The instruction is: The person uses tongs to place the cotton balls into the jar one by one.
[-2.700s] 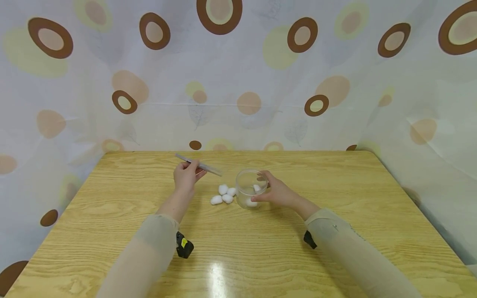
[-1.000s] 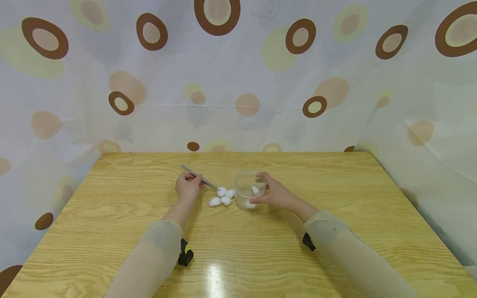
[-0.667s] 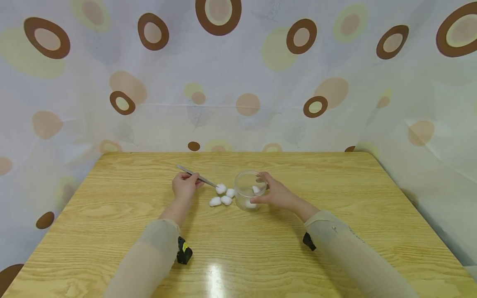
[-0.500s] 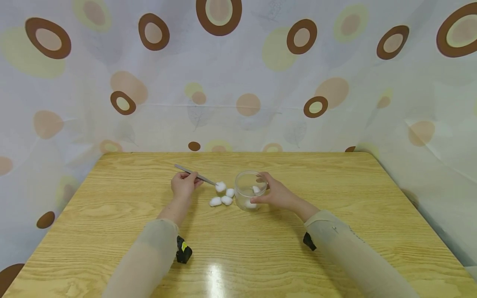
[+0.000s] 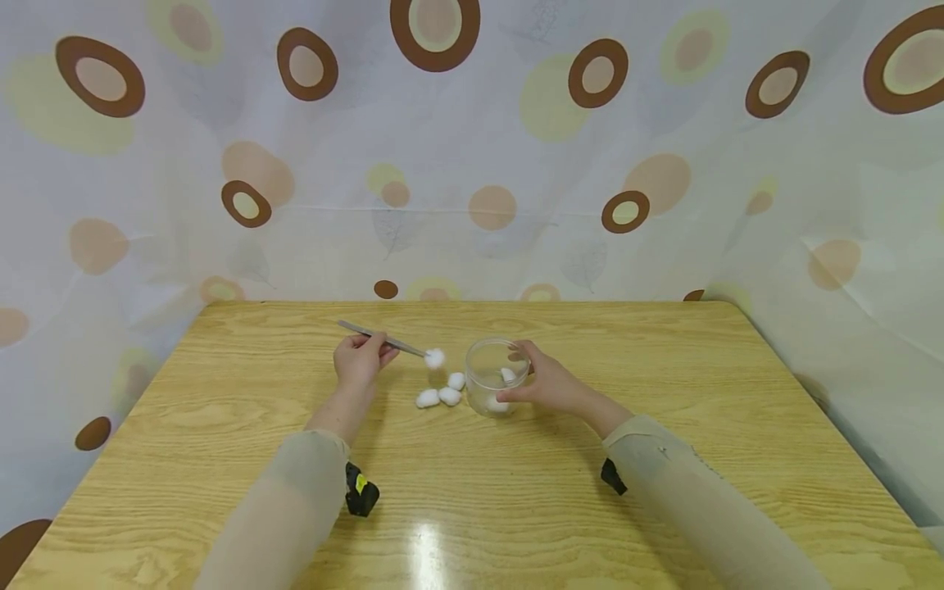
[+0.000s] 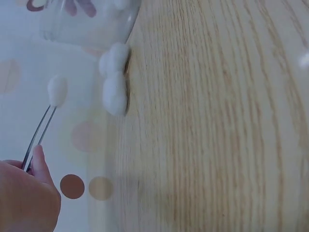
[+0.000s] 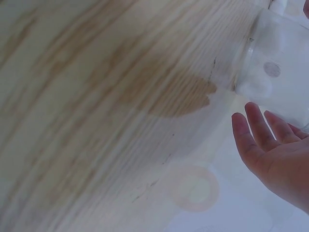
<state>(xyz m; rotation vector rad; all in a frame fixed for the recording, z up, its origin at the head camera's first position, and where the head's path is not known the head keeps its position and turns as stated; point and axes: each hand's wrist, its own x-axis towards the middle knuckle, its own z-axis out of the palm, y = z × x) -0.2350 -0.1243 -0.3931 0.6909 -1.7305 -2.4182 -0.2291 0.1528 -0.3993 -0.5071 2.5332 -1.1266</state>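
Observation:
My left hand [image 5: 359, 360] pinches metal tweezers [image 5: 401, 347], whose tips grip a white cotton ball [image 5: 434, 358] above the table. In the left wrist view, the same cotton ball [image 6: 57, 91] sits between the tweezer tips, apart from the others. Below it, 3 cotton balls [image 5: 449, 396] lie on the wood, left of a clear round jar [image 5: 487, 373]. My right hand [image 5: 549, 379] holds that jar from its right side, thumb at the front and fingers behind. Cotton balls [image 5: 507, 374] show inside the jar. The right wrist view catches the jar [image 7: 277, 72] beside the curved fingers.
The wooden table [image 5: 472, 492] runs back to a patterned cloth [image 5: 442, 246] that hangs behind and along both sides. A black wrist camera [image 5: 361, 490] sits under the left forearm, another [image 5: 612, 477] under the right.
The tweezers came down to the pile, took one cotton ball and lifted it up and slightly back from the table. My right hand and the jar have stayed in place.

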